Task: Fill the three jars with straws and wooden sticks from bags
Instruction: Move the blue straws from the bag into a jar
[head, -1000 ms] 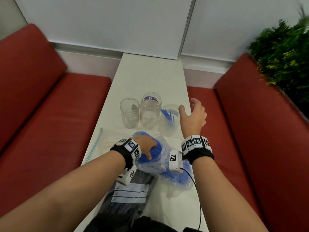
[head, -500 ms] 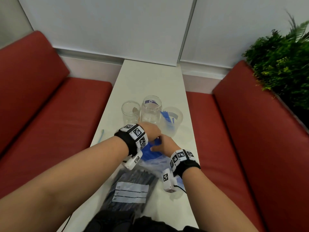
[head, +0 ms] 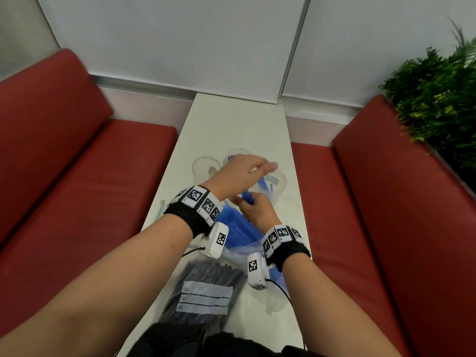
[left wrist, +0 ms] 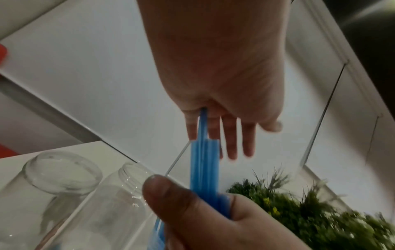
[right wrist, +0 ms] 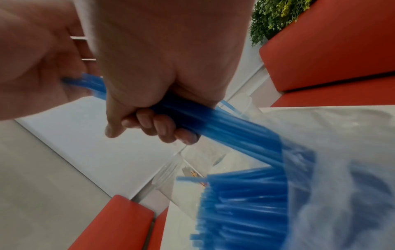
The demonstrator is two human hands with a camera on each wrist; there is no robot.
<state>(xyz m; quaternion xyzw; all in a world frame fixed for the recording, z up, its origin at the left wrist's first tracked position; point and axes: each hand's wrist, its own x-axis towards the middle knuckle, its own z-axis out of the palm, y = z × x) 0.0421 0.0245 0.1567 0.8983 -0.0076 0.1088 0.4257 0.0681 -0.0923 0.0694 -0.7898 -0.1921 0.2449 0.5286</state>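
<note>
Within right hand (right wrist: 149, 108), seemingly, straws (right wrist: 224, 128)

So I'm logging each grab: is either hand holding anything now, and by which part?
The right hand grips a bunch of blue straws around its middle. The left hand is flat against the bunch's top ends, fingers straight.

Three jars (head: 207, 168) crowd the table (head: 231, 119) just past my hands, bags of straws (head: 239, 230) fill the near end, and only the far tabletop lies open.
</note>
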